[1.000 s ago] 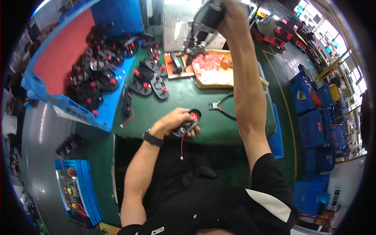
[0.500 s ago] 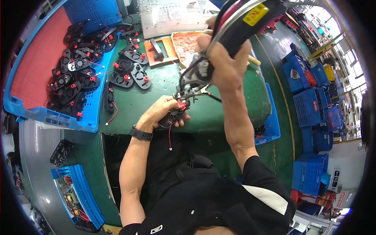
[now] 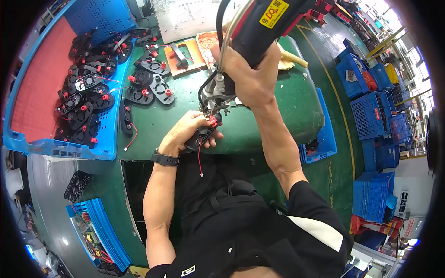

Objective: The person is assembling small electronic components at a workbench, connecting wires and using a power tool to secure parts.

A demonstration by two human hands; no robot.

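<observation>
My left hand [image 3: 183, 130] is closed on a small black plastic housing [image 3: 200, 138] with a round grille, held at the near edge of the green table [image 3: 157, 120]. A red fitting [image 3: 212, 120] sits at the housing's far end, and a thin red wire [image 3: 200, 160] with a white plug hangs from it. My right hand [image 3: 255, 83] is wrapped round a black power screwdriver [image 3: 257, 39] with a yellow label. The screwdriver's metal nose [image 3: 214, 99] points down at the red fitting; whether its tip touches is hidden.
A blue crate [image 3: 55, 147] with many similar black housings stands at the left. Loose housings [image 3: 162, 90] lie on the table beside an orange frame [image 3: 198, 58]. A wooden-looking stick [image 3: 294, 59] lies at the far right. Another blue crate [image 3: 327, 139] is below the table's right edge.
The screwdriver and my right hand have moved left and slightly nearer, its nose now over the red fitting. My left hand keeps the housing at about the same place. The view has shifted slightly.
</observation>
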